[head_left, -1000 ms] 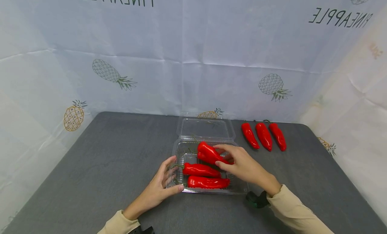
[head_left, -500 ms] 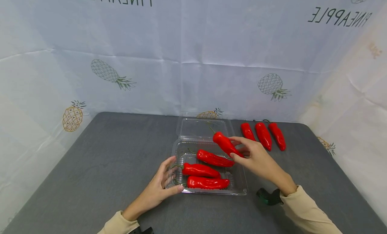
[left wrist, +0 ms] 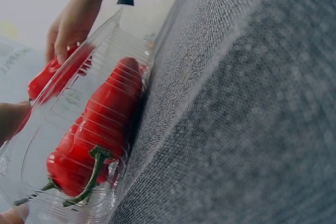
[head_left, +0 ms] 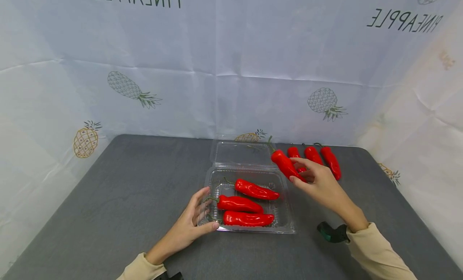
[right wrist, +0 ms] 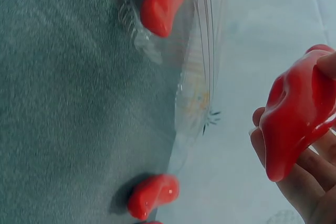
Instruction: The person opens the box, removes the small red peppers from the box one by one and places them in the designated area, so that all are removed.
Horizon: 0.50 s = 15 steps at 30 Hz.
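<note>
A clear plastic clamshell container (head_left: 285,221) lies with its lid folded back, and three red peppers sit in its base: a back one (head_left: 257,189), a middle one (head_left: 240,203) and a front one (head_left: 248,219). My left hand (head_left: 188,217) holds the base's front left corner, thumb at the front rim and fingers along the left side. Up in the air, right of the lid, my right hand (head_left: 322,185) grips another red pepper (head_left: 285,164) near its tip, stem pointing up and away. The right wrist view shows this pepper (right wrist: 294,108) between thumb and fingers.
Behind the right hand, three more red peppers lie at the back right of the grey table (head_left: 144,183); the rightmost one (head_left: 330,163) shows best. The transparent lid (head_left: 238,152) lies toward the back edge. A pineapple-print cloth (head_left: 217,103) hangs behind.
My right hand has lifted one pepper out of the container and carried it right and back, toward the loose peppers. The left hand and the container have stayed in place.
</note>
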Motion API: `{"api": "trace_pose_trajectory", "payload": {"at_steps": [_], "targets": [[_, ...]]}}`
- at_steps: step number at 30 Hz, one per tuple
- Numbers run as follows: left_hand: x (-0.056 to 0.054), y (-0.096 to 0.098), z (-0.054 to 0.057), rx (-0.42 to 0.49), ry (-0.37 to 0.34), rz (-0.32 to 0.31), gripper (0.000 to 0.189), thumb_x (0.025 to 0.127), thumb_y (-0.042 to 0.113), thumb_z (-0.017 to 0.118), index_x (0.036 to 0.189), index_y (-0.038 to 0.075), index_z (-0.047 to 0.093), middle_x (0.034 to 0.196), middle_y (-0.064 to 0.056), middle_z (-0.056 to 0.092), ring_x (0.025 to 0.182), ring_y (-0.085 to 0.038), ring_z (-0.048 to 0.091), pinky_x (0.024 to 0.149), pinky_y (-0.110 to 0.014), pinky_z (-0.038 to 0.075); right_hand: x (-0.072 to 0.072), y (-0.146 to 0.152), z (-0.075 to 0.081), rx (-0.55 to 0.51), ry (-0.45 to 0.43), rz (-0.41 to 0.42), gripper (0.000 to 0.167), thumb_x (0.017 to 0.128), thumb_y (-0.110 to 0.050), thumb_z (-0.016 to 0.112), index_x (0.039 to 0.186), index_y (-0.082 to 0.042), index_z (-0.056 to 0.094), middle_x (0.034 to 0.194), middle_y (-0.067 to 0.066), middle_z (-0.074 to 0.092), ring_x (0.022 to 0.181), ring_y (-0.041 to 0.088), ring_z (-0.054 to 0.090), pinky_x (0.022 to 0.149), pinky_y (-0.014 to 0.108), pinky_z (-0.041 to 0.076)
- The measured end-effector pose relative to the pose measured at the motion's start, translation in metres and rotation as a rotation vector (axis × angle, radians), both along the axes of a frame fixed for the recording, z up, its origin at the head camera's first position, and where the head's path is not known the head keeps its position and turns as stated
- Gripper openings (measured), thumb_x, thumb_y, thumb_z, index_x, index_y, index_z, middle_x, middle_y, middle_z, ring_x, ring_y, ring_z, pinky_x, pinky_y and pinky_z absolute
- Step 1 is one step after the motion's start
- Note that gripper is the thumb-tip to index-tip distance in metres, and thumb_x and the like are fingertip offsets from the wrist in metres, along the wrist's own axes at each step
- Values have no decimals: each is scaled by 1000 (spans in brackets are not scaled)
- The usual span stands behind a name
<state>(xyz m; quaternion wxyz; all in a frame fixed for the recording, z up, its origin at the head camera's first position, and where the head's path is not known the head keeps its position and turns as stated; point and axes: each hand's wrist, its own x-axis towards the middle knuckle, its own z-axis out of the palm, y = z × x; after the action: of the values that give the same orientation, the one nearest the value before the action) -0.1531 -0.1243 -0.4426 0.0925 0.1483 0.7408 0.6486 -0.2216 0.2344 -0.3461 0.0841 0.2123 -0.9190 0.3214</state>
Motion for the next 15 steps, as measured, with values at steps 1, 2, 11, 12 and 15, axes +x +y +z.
{"api": "trace_pose_trajectory", "payload": {"at_steps": [1,2,11,12,15], "targets": [[0,0,0,2,3,-1,91,89,10,72,157,10,11,164,-17,14,149,-41,27,118,-52,30,0,2,0,0,5,-6,51,89,-11,73,136,-3,56,126,22,65,93,34,73,81,49,61],[0,0,0,4,6,-3,91,89,11,72,157,9,11,164,-17,14,149,-42,27,118,-52,30,-1,4,0,-1,12,-10,51,89,-11,73,135,-2,56,126,22,65,92,34,73,81,50,61],[0,0,0,9,17,-6,90,89,11,72,156,8,12,164,-19,15,148,-43,27,117,-54,29,-5,20,0,21,97,-67,50,88,-11,74,134,-3,57,119,21,67,91,37,72,81,54,59],[0,-1,0,8,21,-7,90,89,11,72,156,7,12,164,-20,15,148,-44,27,117,-55,29,-5,22,0,19,98,-75,50,88,-11,74,135,-3,56,118,22,67,91,38,72,82,55,59],[-1,-1,-1,10,34,-14,89,89,10,71,156,5,12,163,-22,15,147,-46,26,117,-56,29,-6,27,0,15,100,-91,52,89,-11,73,137,-2,55,117,24,66,91,40,72,82,56,58]]}}
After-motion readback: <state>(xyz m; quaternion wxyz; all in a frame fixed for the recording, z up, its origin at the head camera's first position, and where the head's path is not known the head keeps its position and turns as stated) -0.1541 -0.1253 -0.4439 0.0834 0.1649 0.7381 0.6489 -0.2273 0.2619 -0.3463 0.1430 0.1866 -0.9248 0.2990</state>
